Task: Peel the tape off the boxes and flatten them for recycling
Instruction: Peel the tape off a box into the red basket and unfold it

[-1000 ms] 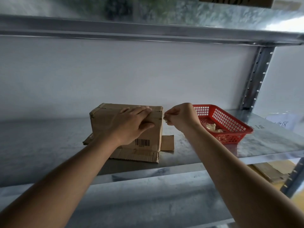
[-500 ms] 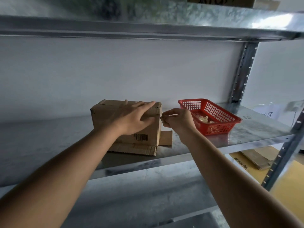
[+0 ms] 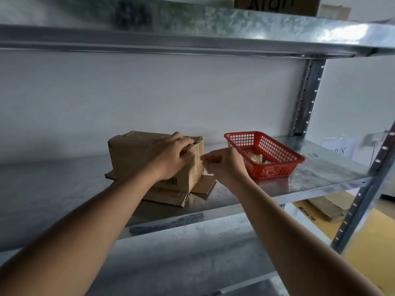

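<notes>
While the cardboard box (image 3: 149, 159) stands whole on the metal shelf (image 3: 299, 184), its bottom flaps splayed out flat beneath it, the job looks only partly done: clear tape (image 3: 197, 161) shows as a glossy strip down the box's right end, and crumpled bits of tape (image 3: 257, 159) already lie in the red basket (image 3: 277, 154) just to the right. By that evidence some tape is off, but the strip on this end is yet to come away, and the box has not been flattened at all. The left hand (image 3: 171, 159) lies over the top right edge of the box, fingers bent down over the corner and pressing on it, apparently to steady it. The right hand (image 3: 224, 165) hovers just beside the box's right end, between box and basket, thumb and forefinger brought together in a pinch at the tape's edge; whether they really have hold of the film is too fine to tell. More flat cardboard (image 3: 329, 207) lies low down past the shelf's right post.
</notes>
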`<state>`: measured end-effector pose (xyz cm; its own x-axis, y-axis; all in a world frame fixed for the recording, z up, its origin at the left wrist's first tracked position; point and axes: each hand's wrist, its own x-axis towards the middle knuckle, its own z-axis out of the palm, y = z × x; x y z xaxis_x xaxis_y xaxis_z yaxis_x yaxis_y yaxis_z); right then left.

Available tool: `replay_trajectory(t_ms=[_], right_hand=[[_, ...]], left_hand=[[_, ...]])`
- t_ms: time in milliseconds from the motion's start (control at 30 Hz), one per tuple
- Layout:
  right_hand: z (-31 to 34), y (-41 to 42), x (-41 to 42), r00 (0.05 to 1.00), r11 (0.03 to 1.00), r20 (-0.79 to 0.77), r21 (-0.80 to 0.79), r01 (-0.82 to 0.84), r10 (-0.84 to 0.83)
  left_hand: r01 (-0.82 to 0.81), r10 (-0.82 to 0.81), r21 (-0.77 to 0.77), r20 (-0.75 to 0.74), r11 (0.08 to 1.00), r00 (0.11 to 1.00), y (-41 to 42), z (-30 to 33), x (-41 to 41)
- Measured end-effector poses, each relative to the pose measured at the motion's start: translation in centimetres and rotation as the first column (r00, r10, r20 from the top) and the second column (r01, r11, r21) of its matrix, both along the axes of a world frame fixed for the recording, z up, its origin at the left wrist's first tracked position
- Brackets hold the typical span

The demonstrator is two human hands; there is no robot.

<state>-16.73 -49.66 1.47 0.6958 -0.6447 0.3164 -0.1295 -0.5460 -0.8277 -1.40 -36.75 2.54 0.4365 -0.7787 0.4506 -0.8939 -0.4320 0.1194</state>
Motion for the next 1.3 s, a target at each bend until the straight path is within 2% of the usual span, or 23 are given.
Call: replay_trajectory(t_ms=[200, 367, 433, 533, 600, 733, 867, 967, 1000, 1233, 1300], right_hand=[[1.0, 0.0, 0.0, 0.990, 0.960, -0.139, -0.275, -0.046, 0.007], [1.2, 0.0, -0.3, 0.982, 0.945, -0.189, -0.317, -0.078, 0.017], [1.5, 0.0, -0.5, 0.970, 0.933, -0.243, -0.345, -0.103, 0.017], [1.8, -0.1, -1.2, 0.949, 0.927, -0.311, -0.335, -0.167, 0.058], [1.8, -0.2, -1.7, 0.975, 0.945, -0.219, -0.305, -0.114, 0.047], [1.4, -1.3, -1.9, 0.994, 0.979, 0.092, -0.185, 0.079, -0.063], [0.7, -1.9, -1.2, 0.985, 0.996, 0.151, -0.010, 0.085, -0.083], [0.3, -2.1, -0.5, 0.973, 0.975, 0.195, 0.208, 0.079, -0.120], [0.3, -2.2, -0.5, 0.968, 0.968, 0.210, 0.236, 0.086, -0.137], [1.3, -4.0, -1.5, 0.936, 0.964, 0.232, 0.093, 0.248, -0.263], [1.8, -4.8, -1.5, 0.925, 0.959, 0.258, 0.129, 0.253, -0.279]], left_hand=[[0.077, -0.078, 0.034, 0.033, 0.996, 0.996, 0.6, 0.3, 0.4], [0.039, -0.058, 0.145, 0.125, 0.989, 0.990, 0.8, 0.3, 0.8], [0.029, -0.054, 0.148, 0.170, 0.989, 0.984, 0.8, 0.1, 0.8], [-0.004, -0.017, 0.126, 0.161, 0.992, 0.987, 0.2, -0.1, 1.2], [-0.013, -0.006, 0.125, 0.148, 0.992, 0.989, -0.4, -0.2, 1.4], [0.011, -0.026, 0.103, 0.139, 0.995, 0.990, -0.8, -0.4, 1.4], [0.001, -0.011, 0.083, 0.119, 0.997, 0.993, -0.9, -0.2, 0.6], [-0.014, 0.005, 0.088, 0.106, 0.996, 0.994, -1.3, -0.1, -0.6], [-0.019, 0.008, 0.104, 0.102, 0.994, 0.995, -1.4, 0.0, -0.9], [-0.047, 0.028, 0.243, 0.080, 0.969, 0.996, -3.9, 1.0, -2.7], [-0.056, 0.035, 0.235, 0.091, 0.970, 0.995, -5.0, 0.9, -3.4]])
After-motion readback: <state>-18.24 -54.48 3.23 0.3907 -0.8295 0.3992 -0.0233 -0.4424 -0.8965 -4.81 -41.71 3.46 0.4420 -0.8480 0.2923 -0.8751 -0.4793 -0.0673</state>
